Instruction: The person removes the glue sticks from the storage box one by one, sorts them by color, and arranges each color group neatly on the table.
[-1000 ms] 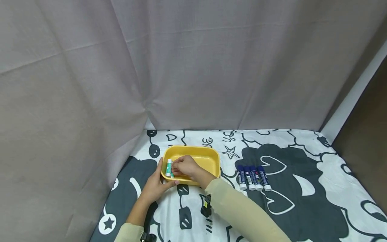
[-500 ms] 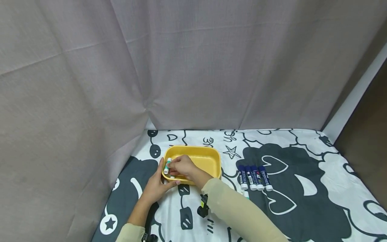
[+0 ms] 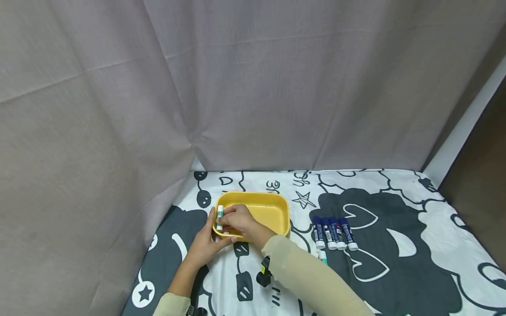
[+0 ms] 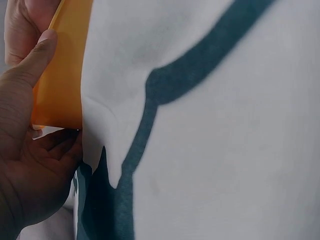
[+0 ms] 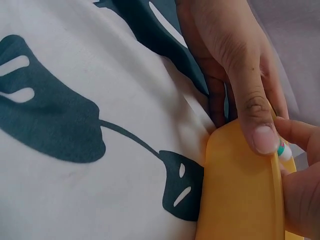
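Note:
A yellow tray (image 3: 272,215) lies on the patterned cloth. My left hand (image 3: 205,245) grips its near left corner, thumb on the near wall and fingers along the left side; the left wrist view shows the thumb against the tray wall (image 4: 65,85). Inside, my right hand (image 3: 241,219) pinches a small green-and-white glue stick (image 3: 220,217) beside the left wall. The white end of another small stick (image 3: 226,230) peeks from below the right fingers, the remainder hidden. In the right wrist view, a green-and-white stick end (image 5: 284,151) shows just past the tray rim.
Several blue glue sticks (image 3: 332,232) with white ends lie in a row to the right of the tray. A green-and-white stick (image 3: 323,256) is partly hidden by the right sleeve. A grey curtain (image 3: 253,109) hangs behind the cloth-covered surface (image 3: 284,281).
In the right fingers, the glue stick tilted, then straightened again closer to the tray's left wall. The right forearm shifted slightly left, uncovering more of the green-and-white stick by the sleeve.

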Motion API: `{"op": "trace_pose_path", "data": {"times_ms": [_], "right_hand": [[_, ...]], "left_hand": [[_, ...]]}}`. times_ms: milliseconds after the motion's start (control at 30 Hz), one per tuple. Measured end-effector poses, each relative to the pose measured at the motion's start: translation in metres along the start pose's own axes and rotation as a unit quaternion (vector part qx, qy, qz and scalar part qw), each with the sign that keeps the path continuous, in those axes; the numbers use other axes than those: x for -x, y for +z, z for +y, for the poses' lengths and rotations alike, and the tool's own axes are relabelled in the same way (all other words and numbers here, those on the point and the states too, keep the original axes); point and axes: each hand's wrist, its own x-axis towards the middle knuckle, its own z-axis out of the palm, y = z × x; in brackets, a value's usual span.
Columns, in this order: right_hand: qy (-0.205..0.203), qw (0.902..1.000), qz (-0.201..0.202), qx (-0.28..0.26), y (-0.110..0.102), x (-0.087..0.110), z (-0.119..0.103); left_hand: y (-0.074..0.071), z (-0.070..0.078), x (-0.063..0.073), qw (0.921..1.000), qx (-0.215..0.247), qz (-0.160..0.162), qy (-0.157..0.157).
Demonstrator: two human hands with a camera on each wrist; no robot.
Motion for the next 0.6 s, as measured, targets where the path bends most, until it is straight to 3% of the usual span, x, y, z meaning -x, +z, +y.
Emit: {"op": "trace_pose_path", "data": {"times_ms": [333,467,600], "right_hand": [[0.024,0.9997,0.006,0.0,0.001,-0.001,0.001],[0.02,0.9997,-0.012,-0.008,-0.006,-0.002,0.002],[0.012,0.9979,-0.039,-0.05,-0.015,-0.001,0.005]], "left_hand": [[0.003,0.0,0.001,1.0,-0.001,-0.002,-0.003],[0.002,0.0,0.0,1.0,-0.001,0.0,-0.005],[0.001,0.0,0.001,1.0,0.003,0.002,0.0]]}}
